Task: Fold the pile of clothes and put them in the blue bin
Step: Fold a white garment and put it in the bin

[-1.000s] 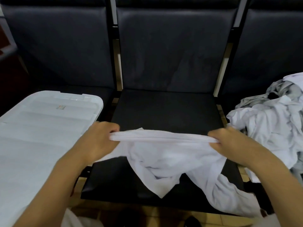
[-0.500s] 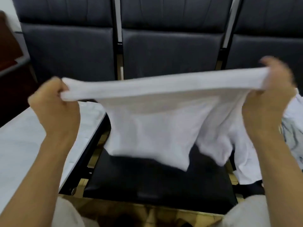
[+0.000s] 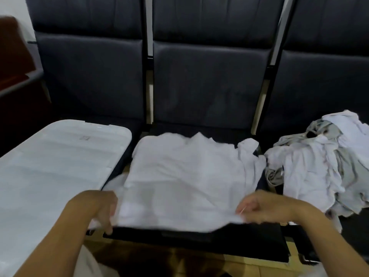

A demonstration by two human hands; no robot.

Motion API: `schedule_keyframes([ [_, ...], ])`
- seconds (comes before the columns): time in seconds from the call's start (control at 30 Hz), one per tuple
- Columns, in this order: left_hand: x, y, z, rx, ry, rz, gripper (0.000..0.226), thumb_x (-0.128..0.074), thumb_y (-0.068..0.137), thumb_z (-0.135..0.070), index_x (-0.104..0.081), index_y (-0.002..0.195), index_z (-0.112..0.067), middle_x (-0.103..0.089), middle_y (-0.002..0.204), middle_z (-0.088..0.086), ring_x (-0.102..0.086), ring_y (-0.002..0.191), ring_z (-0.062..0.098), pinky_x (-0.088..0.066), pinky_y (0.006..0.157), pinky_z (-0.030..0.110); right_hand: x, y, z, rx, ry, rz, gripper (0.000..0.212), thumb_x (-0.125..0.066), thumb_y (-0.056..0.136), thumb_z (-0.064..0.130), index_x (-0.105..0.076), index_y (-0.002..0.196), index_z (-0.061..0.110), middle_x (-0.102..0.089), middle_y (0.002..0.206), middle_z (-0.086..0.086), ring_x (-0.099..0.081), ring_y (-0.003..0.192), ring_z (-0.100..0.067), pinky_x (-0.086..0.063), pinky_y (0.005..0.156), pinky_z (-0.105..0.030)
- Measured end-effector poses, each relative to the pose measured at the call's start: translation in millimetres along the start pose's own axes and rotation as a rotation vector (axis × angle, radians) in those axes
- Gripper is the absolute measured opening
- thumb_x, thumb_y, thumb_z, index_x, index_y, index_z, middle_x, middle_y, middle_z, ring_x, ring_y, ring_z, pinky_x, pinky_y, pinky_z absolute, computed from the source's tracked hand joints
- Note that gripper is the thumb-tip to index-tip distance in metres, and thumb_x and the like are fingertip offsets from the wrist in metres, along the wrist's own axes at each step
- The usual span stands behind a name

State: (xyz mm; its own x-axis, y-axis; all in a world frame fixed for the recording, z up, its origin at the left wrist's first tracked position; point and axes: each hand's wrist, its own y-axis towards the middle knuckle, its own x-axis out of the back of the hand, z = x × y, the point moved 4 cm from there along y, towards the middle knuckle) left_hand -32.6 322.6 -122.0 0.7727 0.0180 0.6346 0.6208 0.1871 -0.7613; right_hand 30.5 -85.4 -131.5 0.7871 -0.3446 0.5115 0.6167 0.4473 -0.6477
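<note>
Two hands hold a white cotton shirt [image 3: 185, 176] by its near hem, spread on the dark padded middle seat [image 3: 199, 235].

Left hand [image 3: 99, 206] curls its fingers round the shirt's left corner; right hand [image 3: 259, 206] pinches the right corner, though blur hides the fingertips. Beyond the knuckles the cloth lies mostly flat, one sleeve bunched toward the right. Just outside the left hand sits a white translucent plastic lid [image 3: 50, 166]. Past the right hand, on the neighbouring seat, a rumpled heap of white and grey clothes [image 3: 323, 166] waits unfolded.
</note>
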Motion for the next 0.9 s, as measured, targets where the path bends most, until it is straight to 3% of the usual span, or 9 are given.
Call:
schedule_keyframes([
  [0.1,10,18,-20,-0.094,-0.100,-0.130,0.041,-0.061,0.093,-0.047,-0.049,0.124,-0.023,-0.049,0.132,-0.002,-0.051,0.105,0.014,-0.044,0.086,0.024,-12,4,-26,-0.217,0.244,0.183,0.033,-0.067,0.093,0.036,-0.065,0.115,0.011,-0.068,0.114,-0.011,-0.074,0.089,-0.016,-0.058,0.075,-0.028],
  [0.23,37,42,-72,-0.308,-0.196,-0.451,0.011,-0.047,0.100,-0.041,-0.051,0.105,-0.031,-0.054,0.111,-0.011,-0.053,0.099,0.012,-0.044,0.090,0.026,24,27,-67,-0.362,0.080,-0.368,0.044,-0.053,0.098,0.046,-0.053,0.079,0.006,-0.063,0.075,-0.010,-0.062,0.052,-0.017,-0.058,0.057,-0.036],
  [0.3,52,52,-114,-0.458,-0.237,-0.519,0.008,-0.050,0.099,-0.039,-0.054,0.099,-0.032,-0.057,0.106,-0.013,-0.054,0.099,0.010,-0.046,0.093,0.030,40,42,-68,-0.391,-0.005,-0.569,0.048,-0.049,0.096,0.054,-0.055,0.084,0.008,-0.064,0.080,-0.010,-0.067,0.070,-0.024,-0.055,0.071,-0.038],
  [0.4,75,73,-179,-0.627,-0.307,-0.545,0.007,-0.053,0.097,-0.040,-0.057,0.096,-0.034,-0.059,0.103,-0.015,-0.058,0.098,0.010,-0.050,0.092,0.035,51,68,-60,-0.420,-0.031,-0.731,0.069,-0.051,0.091,0.062,-0.044,0.133,0.007,-0.053,0.128,-0.014,-0.057,0.116,-0.031,-0.046,0.093,-0.039],
  [0.47,93,90,-226,-0.701,-0.300,-0.522,0.009,-0.053,0.097,-0.040,-0.057,0.103,-0.035,-0.058,0.108,-0.014,-0.056,0.103,0.010,-0.048,0.096,0.035,58,81,-61,-0.395,0.059,-0.813,0.072,-0.056,0.093,0.052,-0.035,0.141,0.003,-0.046,0.136,-0.017,-0.052,0.122,-0.033,-0.044,0.097,-0.038],
  [0.57,121,112,-289,-0.783,-0.354,-0.511,0.023,-0.057,0.096,-0.037,-0.054,0.118,-0.028,-0.054,0.118,-0.008,-0.053,0.112,0.014,-0.046,0.101,0.037,70,93,-72,-0.352,0.110,-0.900,0.043,-0.058,0.095,0.033,-0.053,0.125,0.003,-0.048,0.133,-0.020,-0.059,0.108,-0.031,-0.048,0.092,-0.035],
  [0.7,147,144,-352,-0.752,-0.395,-0.440,0.048,-0.060,0.094,-0.042,-0.043,0.136,-0.023,-0.047,0.132,0.000,-0.049,0.121,0.020,-0.045,0.104,0.041,78,97,-91,-0.360,0.130,-0.914,0.020,-0.052,0.097,0.021,-0.058,0.093,0.002,-0.057,0.113,-0.013,-0.061,0.093,-0.026,-0.051,0.086,-0.032],
  [0.83,164,171,-386,-0.604,-0.248,-0.477,0.069,-0.060,0.089,-0.057,-0.039,0.143,-0.019,-0.049,0.135,0.006,-0.052,0.120,0.027,-0.047,0.099,0.044,77,96,-110,-0.230,0.439,-0.912,0.042,-0.058,0.095,0.017,-0.041,0.132,0.008,-0.065,0.108,-0.008,-0.061,0.088,-0.018,-0.045,0.067,-0.020],
  [0.9,169,181,-397,-0.562,-0.303,-0.455,0.061,-0.067,0.086,-0.053,-0.047,0.133,-0.020,-0.054,0.127,0.005,-0.056,0.112,0.026,-0.050,0.093,0.043,81,92,-118,-0.154,0.565,-0.960,0.048,-0.061,0.092,0.010,-0.041,0.136,0.013,-0.064,0.095,-0.001,-0.058,0.081,-0.009,-0.043,0.065,-0.011],
])
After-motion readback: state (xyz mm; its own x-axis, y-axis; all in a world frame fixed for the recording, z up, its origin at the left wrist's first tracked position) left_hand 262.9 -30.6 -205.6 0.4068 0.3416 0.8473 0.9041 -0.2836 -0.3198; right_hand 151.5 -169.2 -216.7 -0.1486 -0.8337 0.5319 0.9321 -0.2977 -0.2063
